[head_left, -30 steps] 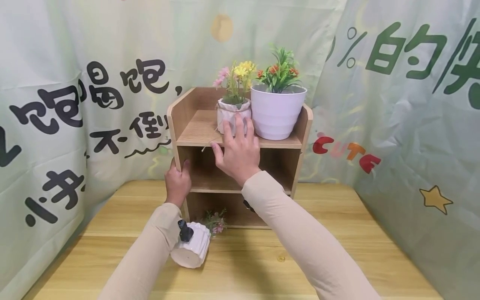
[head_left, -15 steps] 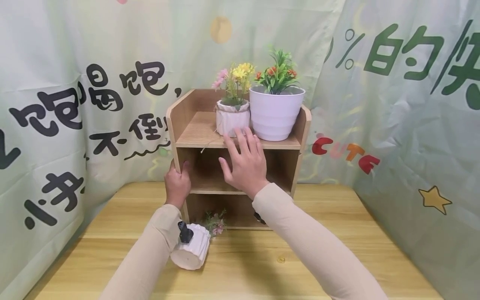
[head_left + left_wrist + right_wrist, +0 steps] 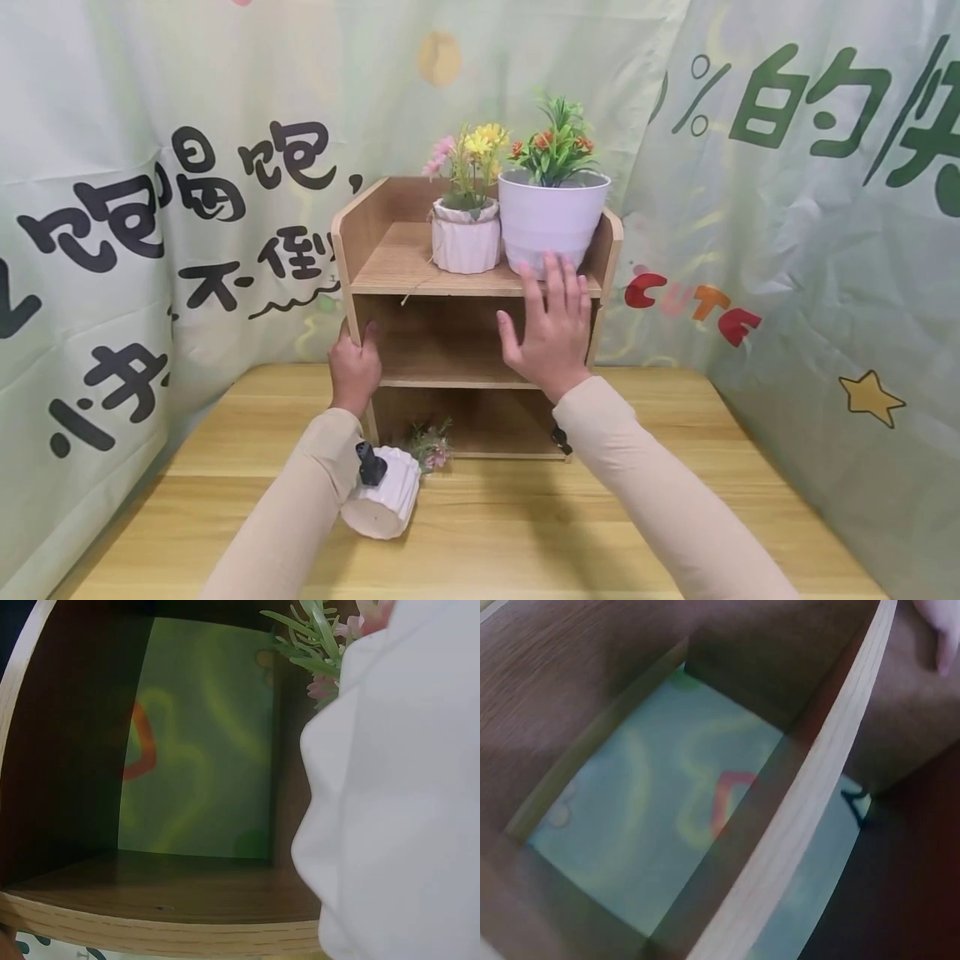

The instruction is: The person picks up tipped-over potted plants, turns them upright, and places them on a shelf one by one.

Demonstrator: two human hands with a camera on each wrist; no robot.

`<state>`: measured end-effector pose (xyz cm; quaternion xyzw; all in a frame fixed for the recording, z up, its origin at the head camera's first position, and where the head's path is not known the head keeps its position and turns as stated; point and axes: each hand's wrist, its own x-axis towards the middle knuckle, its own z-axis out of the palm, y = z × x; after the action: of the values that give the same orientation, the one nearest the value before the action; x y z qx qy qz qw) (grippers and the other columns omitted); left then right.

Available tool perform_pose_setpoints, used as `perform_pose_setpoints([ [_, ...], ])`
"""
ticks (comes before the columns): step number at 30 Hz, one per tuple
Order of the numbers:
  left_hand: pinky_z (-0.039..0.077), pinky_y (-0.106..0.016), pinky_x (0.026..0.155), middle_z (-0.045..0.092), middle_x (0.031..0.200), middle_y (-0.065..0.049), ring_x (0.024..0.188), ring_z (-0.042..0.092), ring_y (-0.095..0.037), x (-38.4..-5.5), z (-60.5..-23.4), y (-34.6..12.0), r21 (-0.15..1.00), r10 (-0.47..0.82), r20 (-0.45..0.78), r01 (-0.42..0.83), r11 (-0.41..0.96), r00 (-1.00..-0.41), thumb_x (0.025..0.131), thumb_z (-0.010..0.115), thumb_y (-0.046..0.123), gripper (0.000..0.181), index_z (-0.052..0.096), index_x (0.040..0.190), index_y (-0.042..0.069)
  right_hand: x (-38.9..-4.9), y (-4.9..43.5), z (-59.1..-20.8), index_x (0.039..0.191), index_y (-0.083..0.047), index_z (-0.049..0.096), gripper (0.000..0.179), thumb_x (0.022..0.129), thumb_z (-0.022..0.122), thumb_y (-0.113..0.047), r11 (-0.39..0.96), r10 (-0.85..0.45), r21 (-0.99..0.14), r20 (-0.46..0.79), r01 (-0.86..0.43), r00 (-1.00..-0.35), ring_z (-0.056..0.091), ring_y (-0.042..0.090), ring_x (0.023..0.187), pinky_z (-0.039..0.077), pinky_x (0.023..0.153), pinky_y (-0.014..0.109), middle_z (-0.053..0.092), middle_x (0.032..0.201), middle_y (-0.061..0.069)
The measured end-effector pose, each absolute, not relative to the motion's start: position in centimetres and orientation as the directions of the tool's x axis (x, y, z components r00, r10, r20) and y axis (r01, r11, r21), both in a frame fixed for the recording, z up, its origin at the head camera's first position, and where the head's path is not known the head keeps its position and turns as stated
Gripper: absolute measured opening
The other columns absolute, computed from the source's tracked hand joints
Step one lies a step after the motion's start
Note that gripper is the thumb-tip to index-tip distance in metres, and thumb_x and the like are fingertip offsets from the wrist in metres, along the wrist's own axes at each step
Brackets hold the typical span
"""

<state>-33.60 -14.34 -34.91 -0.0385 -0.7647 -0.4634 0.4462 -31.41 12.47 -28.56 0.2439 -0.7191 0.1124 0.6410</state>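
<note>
My left hand (image 3: 355, 367) grips the left side panel of a wooden three-tier shelf (image 3: 378, 237), thumb on the inner face and fingers round the outside. Spread fingers of my right hand (image 3: 551, 333) lie at the lower front of a large white pot (image 3: 551, 217) with orange flowers, which stands upright on the top tier. Beside it on the left is a smaller white pot (image 3: 465, 242) with pink and yellow flowers, also upright. Under my left wrist a fluted white pot (image 3: 397, 487) lies on its side, its pink flowers (image 3: 431, 446) toward the shelf; the left wrist view shows its fluted wall (image 3: 405, 795) close up.
The shelf stands on a wooden table (image 3: 675, 492) against printed cloth curtains (image 3: 787, 250). Its middle board (image 3: 450, 379) and raised top sides frame the tiers. A thin string (image 3: 416, 287) hangs over the top tier's front edge.
My right hand has come off the small flower pot and moved right, to the front of the large white pot. My left hand and the pots look unmoved.
</note>
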Motion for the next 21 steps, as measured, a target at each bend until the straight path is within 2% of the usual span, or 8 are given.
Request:
perform_pose_setpoints([
  [5,0.046,-0.059,0.084,0.065,0.094,-0.035,0.096,0.061,-0.053,-33.7,-35.0,-14.4,0.672,-0.354,0.721,0.478,0.565,-0.595,0.096,0.058,0.022,0.034,0.058,0.117,-0.005,-31.9,14.2,-29.0,0.141,-0.006,0.038,0.06,0.089,0.054,-0.034,0.858,-0.12,0.099,0.993,-0.503,-0.009,0.03,0.044,0.135,0.018,0.11,0.058,0.036,0.147,0.023],
  [10,0.046,-0.059,0.084,0.064,0.094,-0.035,0.096,0.061,-0.053,-33.8,-34.9,-14.5,0.668,-0.351,0.727,0.486,0.564,-0.59,0.096,0.059,0.018,0.033,0.058,0.118,-0.005,-32.7,15.9,-29.7,0.143,-0.008,0.033,0.067,0.085,0.06,-0.028,0.867,-0.024,0.027,1.0,-0.498,0.012,0.028,0.042,0.137,0.02,0.108,0.059,0.033,0.149,0.022],
  [16,0.046,-0.059,0.083,0.065,0.094,-0.035,0.096,0.061,-0.052,-34.0,-35.0,-14.5,0.663,-0.352,0.732,0.492,0.564,-0.583,0.095,0.059,0.018,0.031,0.059,0.116,-0.005,-33.6,17.4,-31.0,0.145,-0.004,0.024,0.079,0.08,0.067,-0.02,0.85,0.065,-0.077,0.997,-0.52,-0.04,0.024,0.036,0.141,0.019,0.11,0.056,0.026,0.153,0.021],
  [21,0.046,-0.059,0.082,0.065,0.092,-0.035,0.095,0.061,-0.053,-34.0,-35.2,-14.4,0.664,-0.353,0.731,0.488,0.567,-0.583,0.096,0.058,0.021,0.032,0.059,0.115,-0.005,-34.5,18.0,-32.3,0.145,0.003,0.02,0.082,0.08,0.068,-0.011,0.758,0.144,-0.176,0.984,-0.628,-0.101,0.02,0.036,0.143,0.019,0.114,0.049,0.02,0.154,0.024],
])
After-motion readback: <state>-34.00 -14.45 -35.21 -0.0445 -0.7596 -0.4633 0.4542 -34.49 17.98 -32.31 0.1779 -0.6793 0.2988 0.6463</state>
